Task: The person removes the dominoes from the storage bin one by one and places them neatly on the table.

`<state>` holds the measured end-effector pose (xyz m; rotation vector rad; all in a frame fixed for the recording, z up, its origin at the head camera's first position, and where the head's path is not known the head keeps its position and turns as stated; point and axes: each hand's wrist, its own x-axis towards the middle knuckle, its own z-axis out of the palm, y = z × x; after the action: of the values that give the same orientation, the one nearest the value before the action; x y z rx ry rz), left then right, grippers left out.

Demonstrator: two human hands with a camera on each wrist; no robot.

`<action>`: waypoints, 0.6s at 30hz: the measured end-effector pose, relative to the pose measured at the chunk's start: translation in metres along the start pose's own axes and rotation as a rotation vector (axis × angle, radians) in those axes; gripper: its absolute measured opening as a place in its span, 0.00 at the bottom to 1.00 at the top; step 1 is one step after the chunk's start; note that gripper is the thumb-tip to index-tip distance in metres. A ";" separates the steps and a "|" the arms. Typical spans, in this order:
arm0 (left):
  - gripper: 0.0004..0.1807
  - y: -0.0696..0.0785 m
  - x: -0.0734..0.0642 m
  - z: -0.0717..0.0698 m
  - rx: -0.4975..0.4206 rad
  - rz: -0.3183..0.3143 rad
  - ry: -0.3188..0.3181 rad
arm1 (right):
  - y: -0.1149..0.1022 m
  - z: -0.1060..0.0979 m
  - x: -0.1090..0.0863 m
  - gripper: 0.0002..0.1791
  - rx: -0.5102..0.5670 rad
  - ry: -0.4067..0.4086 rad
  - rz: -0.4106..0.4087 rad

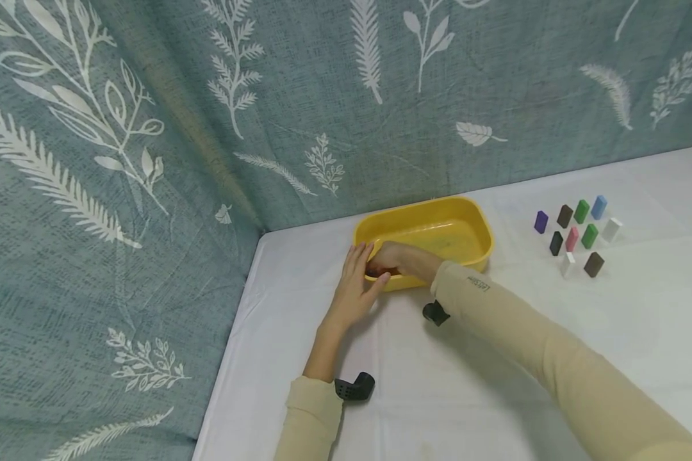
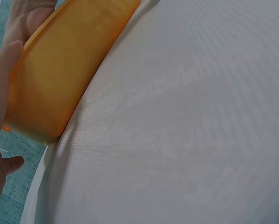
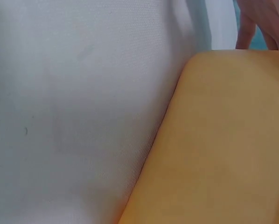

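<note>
A yellow plastic tub [image 1: 478,256] stands on the white-covered table near the back curtain. At its near left corner is my left hand [image 1: 353,291], its fingers laid straight against the left end and its thumb spread to the front rim. My right hand [image 1: 400,257] reaches over the front rim, down inside the tub's left end. The right fingertips are hidden, so I cannot tell what they hold. A dark reddish patch shows beneath that hand. In the left wrist view, the left thumb [image 2: 11,53] rests at the tub's rim. The right wrist view mostly shows the tub's outer wall [image 3: 223,140].
To the right of the tub, several small coloured blocks stand in rough rows, among them a purple block [image 1: 541,221], a blue block [image 1: 598,207] and a brown block [image 1: 594,264]. A patterned blue-green curtain [image 1: 300,96] hangs behind and along the left side.
</note>
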<state>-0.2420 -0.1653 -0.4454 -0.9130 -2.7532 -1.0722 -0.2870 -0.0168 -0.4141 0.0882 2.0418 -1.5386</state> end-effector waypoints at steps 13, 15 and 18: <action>0.39 -0.001 -0.001 0.000 -0.004 0.010 0.006 | 0.001 -0.003 -0.001 0.07 0.082 -0.094 0.004; 0.40 -0.001 -0.001 0.001 -0.003 0.011 0.011 | 0.001 -0.004 -0.003 0.07 0.104 -0.106 -0.003; 0.41 -0.001 -0.001 0.001 0.002 0.014 0.026 | 0.001 -0.009 -0.006 0.08 0.216 -0.119 -0.007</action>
<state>-0.2417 -0.1660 -0.4470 -0.9102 -2.7226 -1.0715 -0.2850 -0.0071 -0.4108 0.0702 1.7820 -1.7225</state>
